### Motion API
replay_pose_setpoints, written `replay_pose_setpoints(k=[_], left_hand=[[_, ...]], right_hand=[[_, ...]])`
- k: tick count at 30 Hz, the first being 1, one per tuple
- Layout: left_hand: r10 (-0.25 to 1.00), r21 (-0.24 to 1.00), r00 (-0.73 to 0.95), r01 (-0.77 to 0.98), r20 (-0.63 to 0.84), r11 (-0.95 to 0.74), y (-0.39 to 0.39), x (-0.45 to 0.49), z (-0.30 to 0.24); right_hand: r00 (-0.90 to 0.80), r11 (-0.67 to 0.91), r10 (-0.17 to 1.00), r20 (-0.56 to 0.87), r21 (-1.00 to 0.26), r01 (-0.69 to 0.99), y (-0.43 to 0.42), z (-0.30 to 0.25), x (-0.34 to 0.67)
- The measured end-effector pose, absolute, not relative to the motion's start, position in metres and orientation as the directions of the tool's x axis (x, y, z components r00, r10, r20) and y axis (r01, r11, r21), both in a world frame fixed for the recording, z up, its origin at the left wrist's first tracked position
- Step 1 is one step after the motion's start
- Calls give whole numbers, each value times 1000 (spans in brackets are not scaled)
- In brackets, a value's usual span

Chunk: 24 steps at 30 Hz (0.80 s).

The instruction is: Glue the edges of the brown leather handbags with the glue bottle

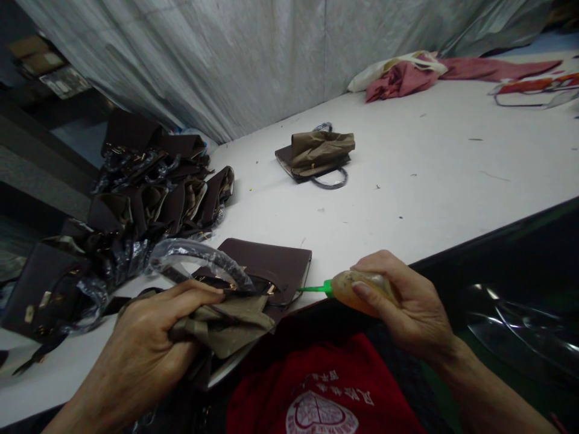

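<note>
Clock read from the wearer's seat, 12 straight ahead. Left grip (158, 328) was clamped on the bunched tan lining (230, 328) of a dark brown bag (271, 259); right grip (402, 295) was closed round a squeeze bottle (355, 292) of amber liquid. Its green nozzle (316, 289) pointed to 9 o'clock, tip at the panel's right-hand edge; contact could not be told for sure.

On method, my judgement: light, even pressure along the edge suited this best, nozzle low, lining held clear so no liquid strayed onto the outer face. The plastic-wrapped handle (217, 256) was best left leaning away.

Position: the bag lay on the near side of the counter (429, 157), its panel at 1 to 2 o'clock from the left grip, lining within it; from the right grip, the panel sat at 9 to 10 o'clock, bottle between. Another bag (321, 154) lay at 12, well apart.
</note>
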<state>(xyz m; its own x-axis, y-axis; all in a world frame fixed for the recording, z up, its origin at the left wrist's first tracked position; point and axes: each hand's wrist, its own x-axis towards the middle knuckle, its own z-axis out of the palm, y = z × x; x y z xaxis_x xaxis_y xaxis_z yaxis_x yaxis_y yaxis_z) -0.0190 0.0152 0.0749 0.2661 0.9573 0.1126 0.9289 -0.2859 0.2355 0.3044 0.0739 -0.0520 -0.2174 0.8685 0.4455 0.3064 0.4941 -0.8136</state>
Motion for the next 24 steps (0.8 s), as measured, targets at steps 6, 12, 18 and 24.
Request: replay_pose_setpoints(k=[6, 12, 18, 24], left_hand=[[976, 282, 195, 935, 101, -216, 11, -15, 73], [963, 277, 237, 924, 129, -264, 9, -16, 71], [948, 250, 285, 916, 145, -313, 10, -20, 70], [946, 221, 293, 922, 140, -318, 8, -26, 66]], right_hand=[[-197, 562, 826, 528, -748, 353, 73, -51, 304], [-257, 548, 836, 485, -763, 343, 72, -49, 301], [-177, 407, 912, 369, -866, 292, 69, -48, 301], [-155, 402, 916, 371, -841, 362, 67, -49, 299]])
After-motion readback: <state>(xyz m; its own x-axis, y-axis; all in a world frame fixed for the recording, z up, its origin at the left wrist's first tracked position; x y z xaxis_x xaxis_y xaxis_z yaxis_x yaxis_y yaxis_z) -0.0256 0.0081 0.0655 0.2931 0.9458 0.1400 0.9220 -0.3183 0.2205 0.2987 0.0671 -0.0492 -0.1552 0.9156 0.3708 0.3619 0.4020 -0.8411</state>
